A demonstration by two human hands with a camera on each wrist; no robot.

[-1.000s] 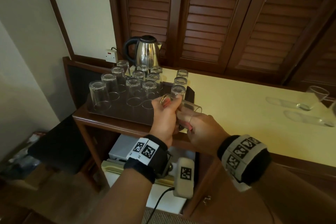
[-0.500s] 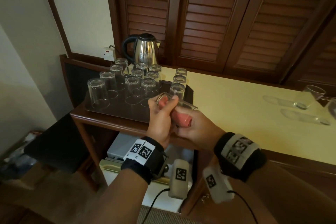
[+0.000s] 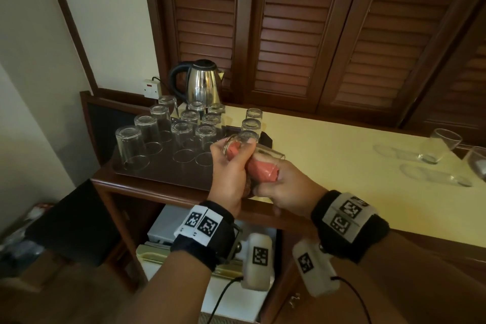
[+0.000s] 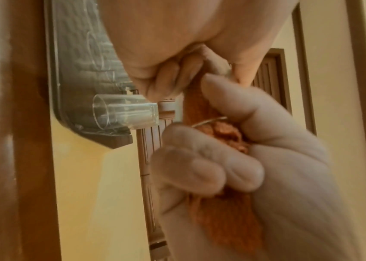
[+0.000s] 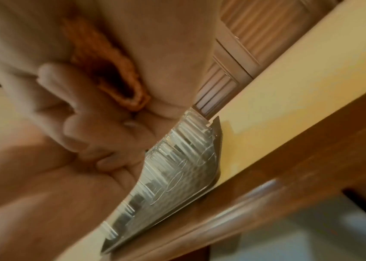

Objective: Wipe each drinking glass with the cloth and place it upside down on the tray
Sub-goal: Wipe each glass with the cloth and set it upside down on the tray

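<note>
On tray (image 3: 157, 177), far left: inverted glasses (image 3: 130, 144) in rows, all empty. At centre, above tray's right end: left hand (image 3: 228, 173) curled round tilted glass (image 3: 252, 151); right hand (image 3: 285, 191) gripping pink cloth (image 3: 263, 169), stuffed inside. Best twisted with firm grip on glass. Far right on tabletop (image 3: 342, 166): unwiped glasses (image 3: 444, 143).

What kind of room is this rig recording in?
Probably a hotel room's tea station, not a kitchen: an electric kettle by a wall socket, a tray of upturned glasses on a wooden counter, and louvred wardrobe doors behind.
</note>
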